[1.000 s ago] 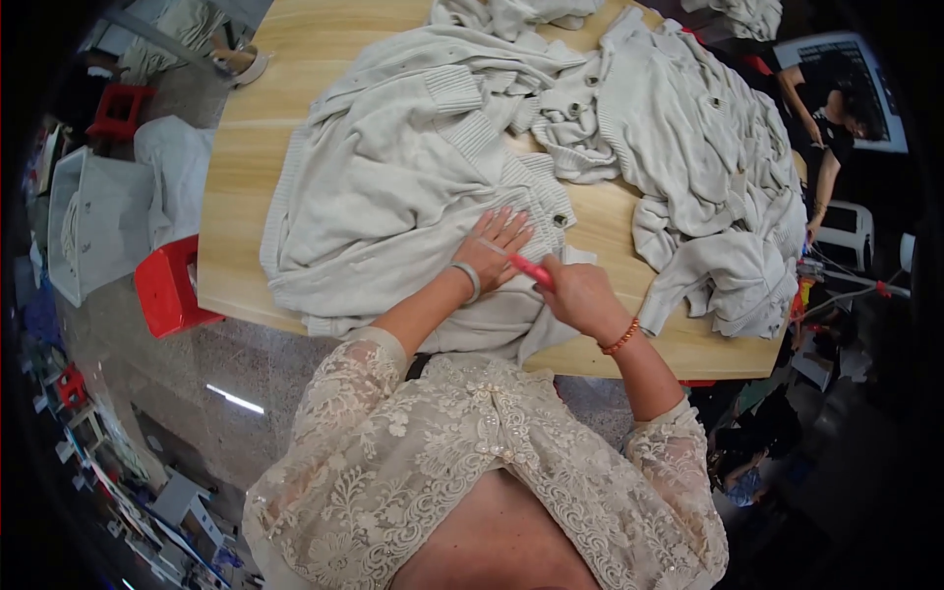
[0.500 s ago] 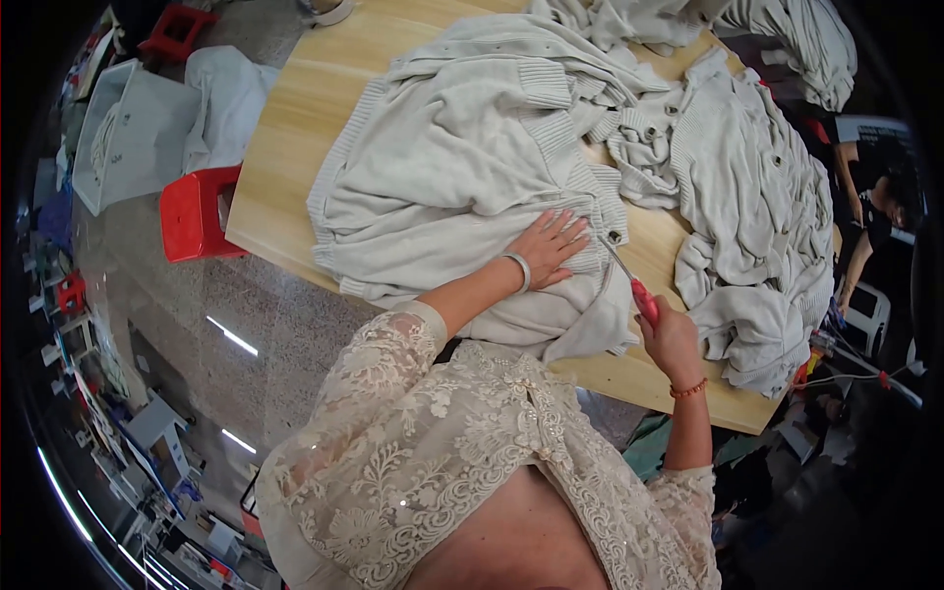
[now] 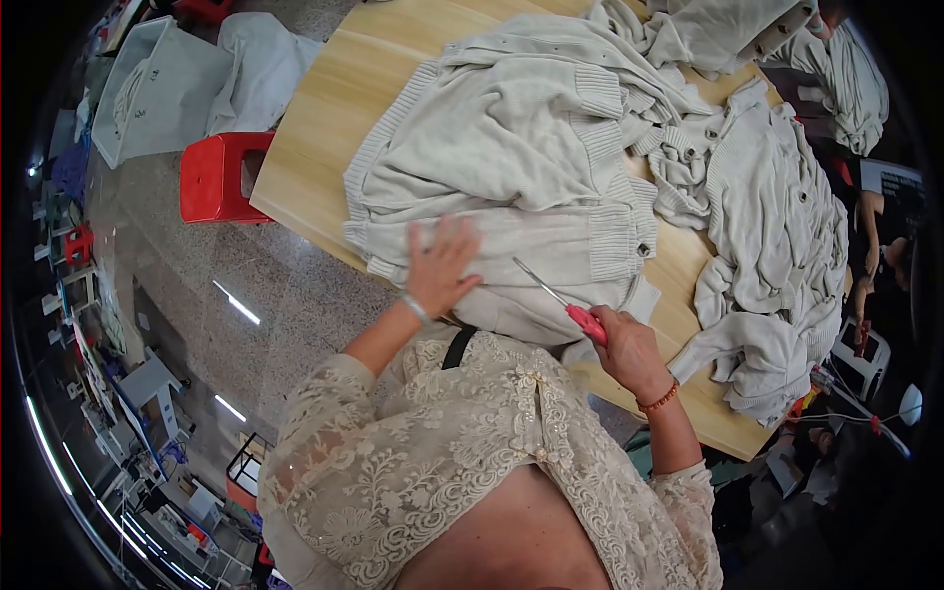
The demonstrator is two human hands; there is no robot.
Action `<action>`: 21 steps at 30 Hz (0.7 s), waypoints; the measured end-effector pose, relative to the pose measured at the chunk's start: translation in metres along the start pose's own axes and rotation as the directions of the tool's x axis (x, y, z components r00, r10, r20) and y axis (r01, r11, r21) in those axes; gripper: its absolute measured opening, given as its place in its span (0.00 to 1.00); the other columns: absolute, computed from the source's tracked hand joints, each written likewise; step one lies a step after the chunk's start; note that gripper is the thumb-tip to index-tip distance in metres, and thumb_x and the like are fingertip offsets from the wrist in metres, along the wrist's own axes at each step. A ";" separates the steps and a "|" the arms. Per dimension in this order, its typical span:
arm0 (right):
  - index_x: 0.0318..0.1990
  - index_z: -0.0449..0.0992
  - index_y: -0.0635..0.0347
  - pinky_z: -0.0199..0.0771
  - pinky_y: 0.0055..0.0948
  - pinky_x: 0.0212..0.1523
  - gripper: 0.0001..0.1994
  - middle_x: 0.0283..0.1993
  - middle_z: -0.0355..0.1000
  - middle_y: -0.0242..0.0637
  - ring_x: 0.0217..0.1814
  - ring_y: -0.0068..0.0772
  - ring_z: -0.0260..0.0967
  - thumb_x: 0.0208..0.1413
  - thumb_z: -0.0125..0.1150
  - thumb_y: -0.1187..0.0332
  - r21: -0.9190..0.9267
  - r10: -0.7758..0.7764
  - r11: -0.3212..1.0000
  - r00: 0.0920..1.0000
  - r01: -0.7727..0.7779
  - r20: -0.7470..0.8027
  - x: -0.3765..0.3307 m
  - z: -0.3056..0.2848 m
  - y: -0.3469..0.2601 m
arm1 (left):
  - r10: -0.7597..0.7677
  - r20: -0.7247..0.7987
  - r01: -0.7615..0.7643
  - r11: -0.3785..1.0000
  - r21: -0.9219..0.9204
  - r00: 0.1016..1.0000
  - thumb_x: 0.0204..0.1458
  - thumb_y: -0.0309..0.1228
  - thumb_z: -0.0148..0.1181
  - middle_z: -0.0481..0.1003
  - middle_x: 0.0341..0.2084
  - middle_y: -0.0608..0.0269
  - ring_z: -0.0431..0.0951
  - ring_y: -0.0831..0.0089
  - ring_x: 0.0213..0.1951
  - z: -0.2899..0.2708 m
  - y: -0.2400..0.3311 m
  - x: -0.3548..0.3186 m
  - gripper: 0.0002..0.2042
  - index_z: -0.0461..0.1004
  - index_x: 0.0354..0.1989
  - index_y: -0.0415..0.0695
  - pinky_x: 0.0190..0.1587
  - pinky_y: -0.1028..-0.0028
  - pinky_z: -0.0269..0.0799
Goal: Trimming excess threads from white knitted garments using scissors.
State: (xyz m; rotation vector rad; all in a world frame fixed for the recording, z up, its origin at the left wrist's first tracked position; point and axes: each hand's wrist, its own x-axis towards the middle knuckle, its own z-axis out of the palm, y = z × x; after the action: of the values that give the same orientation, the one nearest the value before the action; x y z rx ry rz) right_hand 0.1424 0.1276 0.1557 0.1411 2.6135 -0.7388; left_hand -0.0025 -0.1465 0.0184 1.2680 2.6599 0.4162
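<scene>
A pale grey knitted cardigan [image 3: 501,147] with ribbed edges and dark buttons lies spread on the wooden table in front of me. On its near left part is my left hand [image 3: 442,267], fingers spread and slightly blurred, holding nothing. My right hand [image 3: 629,352] is closed around the red handle of a thin metal-shafted tool [image 3: 586,324]. The shaft slants up and left over the cardigan's near sleeve; I cannot tell whether its tip touches the knit. A dark button [image 3: 643,250] shows by the ribbing at the right.
More grey knitwear [image 3: 762,206] is heaped along the right of the wooden table [image 3: 320,128], with another garment at the far side. Left of the table stand a red stool [image 3: 208,179] and a grey bin [image 3: 162,93]. A co-worker's arms [image 3: 869,236] show at the far right.
My left hand has slid left and nearer along the cardigan. My right hand has moved slightly left and nearer, swinging the tool's tip leftward, away from the button. The view has shifted a little.
</scene>
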 end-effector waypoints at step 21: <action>0.34 0.66 0.64 0.68 0.43 0.23 0.12 0.17 0.69 0.45 0.21 0.49 0.70 0.52 0.58 0.64 0.041 -0.191 0.980 0.981 0.193 -0.044 0.097 0.052 -0.094 | -0.502 -0.121 0.139 0.451 -0.882 0.856 0.60 0.24 0.40 0.74 0.46 0.52 0.72 0.66 0.52 -0.018 -0.099 -0.029 0.17 0.63 0.57 0.33 0.59 0.70 0.60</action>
State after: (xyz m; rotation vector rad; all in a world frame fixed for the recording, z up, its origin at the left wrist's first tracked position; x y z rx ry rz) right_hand 0.0540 0.0188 0.1192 -0.0856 2.6760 -0.8684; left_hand -0.0621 -0.2315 0.0043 0.3321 2.2278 1.7739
